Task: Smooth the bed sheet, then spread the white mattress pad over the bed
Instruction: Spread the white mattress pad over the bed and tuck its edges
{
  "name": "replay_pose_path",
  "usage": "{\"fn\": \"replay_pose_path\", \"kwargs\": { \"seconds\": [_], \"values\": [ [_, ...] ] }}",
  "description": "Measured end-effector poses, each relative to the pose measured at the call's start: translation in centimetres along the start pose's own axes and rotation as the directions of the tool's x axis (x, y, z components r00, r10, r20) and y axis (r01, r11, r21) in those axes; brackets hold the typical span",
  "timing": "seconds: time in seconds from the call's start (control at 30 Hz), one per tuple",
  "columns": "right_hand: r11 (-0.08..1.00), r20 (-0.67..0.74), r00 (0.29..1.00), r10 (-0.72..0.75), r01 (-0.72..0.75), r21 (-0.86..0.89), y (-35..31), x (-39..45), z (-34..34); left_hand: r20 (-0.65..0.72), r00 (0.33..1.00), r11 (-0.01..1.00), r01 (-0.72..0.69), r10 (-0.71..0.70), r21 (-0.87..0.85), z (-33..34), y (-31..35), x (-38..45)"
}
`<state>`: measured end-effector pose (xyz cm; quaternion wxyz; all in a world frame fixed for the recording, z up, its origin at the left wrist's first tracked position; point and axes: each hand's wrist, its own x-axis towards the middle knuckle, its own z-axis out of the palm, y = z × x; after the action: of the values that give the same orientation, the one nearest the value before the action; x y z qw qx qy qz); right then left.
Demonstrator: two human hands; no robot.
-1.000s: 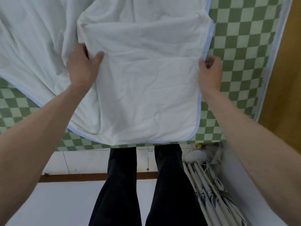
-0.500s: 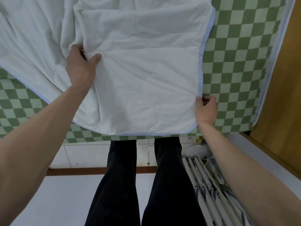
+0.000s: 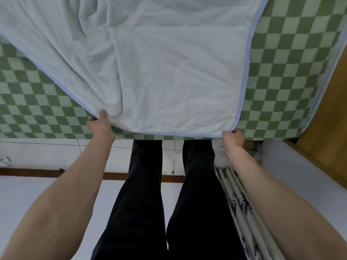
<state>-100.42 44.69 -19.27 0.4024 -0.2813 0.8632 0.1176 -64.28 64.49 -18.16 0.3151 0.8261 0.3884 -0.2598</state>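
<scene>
Nearest the camera, the person's legs in black trousers (image 3: 150, 194) stand on a pale tiled floor (image 3: 37, 203), right at the foot edge of the bed. Beside the right leg lies a bundle of folded grey-patterned rods and fabric (image 3: 242, 209), running away from the bed's corner.

At the bed's near edge both bare forearms reach forward. The left hand (image 3: 100, 125) grips the white mattress pad (image 3: 169, 76) along its lower hem, thumb on top and fingers (image 3: 92, 119) curled under, bunching the cloth so that creases fan out from the grip. The right hand (image 3: 232, 137) pinches the pad's near right corner, just at the blue piping (image 3: 244, 76), with its fingers tucked round the edge.

The pad lies on the bed over the green-and-white checked bed sheet (image 3: 291, 72). Its near hem sits almost flush with the bed's foot edge between the two hands. Its right side is flat and leaves a broad band of sheet uncovered toward the bed's right edge. Its left side runs diagonally away from the left hand, wrinkled and folded, leaving the sheet bare on that side too. Beyond the bed's right edge is a wooden panel (image 3: 334, 109)
</scene>
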Motion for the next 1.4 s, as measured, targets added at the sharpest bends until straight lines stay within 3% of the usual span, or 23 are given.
{"fn": "replay_pose_path", "kwargs": {
  "seconds": [0.2,0.3,0.67,0.8,0.9,0.97,1.07,1.13,1.2,1.27,1.33,1.4],
  "values": [
    [0.990,-0.097,0.991,-0.092,0.102,0.093,0.3,-0.4,0.1,-0.021,0.996,0.995,0.088,-0.089,-0.044,-3.5,-3.4,0.2],
    [0.984,-0.128,0.988,-0.086,0.104,0.142,0.4,-0.4,0.7,0.068,0.987,0.989,0.145,-0.143,-0.029,-3.7,-3.3,0.5],
    [0.975,-0.354,0.935,-0.012,0.090,0.204,0.2,-1.3,3.5,0.070,0.965,0.967,0.256,-0.254,-0.016,-3.5,-3.8,1.8],
    [0.970,-0.401,0.916,-0.024,0.119,0.214,0.2,-1.4,4.2,0.097,0.989,0.968,0.084,-0.109,0.238,-3.8,-3.0,2.9],
    [0.967,-0.378,0.926,0.015,0.083,0.241,0.1,-2.0,4.2,0.200,0.980,0.823,-0.099,-0.018,0.559,-5.0,-1.5,3.8],
    [0.968,-0.333,0.936,0.111,-0.025,0.251,-0.3,-2.9,4.3,0.252,0.967,0.783,-0.125,-0.042,0.609,-6.0,0.8,4.5],
    [0.968,-0.293,0.927,0.234,-0.192,0.164,-0.6,-6.2,6.5,0.246,0.968,0.848,-0.090,-0.048,0.523,-7.4,5.7,6.8],
    [0.992,-0.342,0.931,0.127,-0.123,0.034,-0.6,-9.7,9.2,0.206,0.978,0.924,-0.093,0.016,0.370,-7.8,9.6,8.7],
    [0.988,-0.338,0.928,-0.155,0.140,-0.069,0.0,-13.5,13.2,0.168,0.981,0.972,-0.133,0.101,0.192,-7.7,13.6,10.9],
    [0.907,-0.206,0.887,-0.413,0.381,-0.178,0.4,-16.6,17.4,0.165,0.973,0.983,-0.173,0.161,0.064,-7.1,17.0,12.8],
    [0.844,-0.057,0.864,-0.501,0.473,-0.253,0.4,-18.6,20.9,0.199,0.961,0.981,-0.188,0.192,-0.040,-6.4,19.5,14.4],
    [0.817,-0.042,0.855,-0.517,0.478,-0.324,0.7,-19.6,23.1,0.220,0.948,0.973,-0.225,0.230,-0.046,-6.6,20.4,15.7]
  ]
}}
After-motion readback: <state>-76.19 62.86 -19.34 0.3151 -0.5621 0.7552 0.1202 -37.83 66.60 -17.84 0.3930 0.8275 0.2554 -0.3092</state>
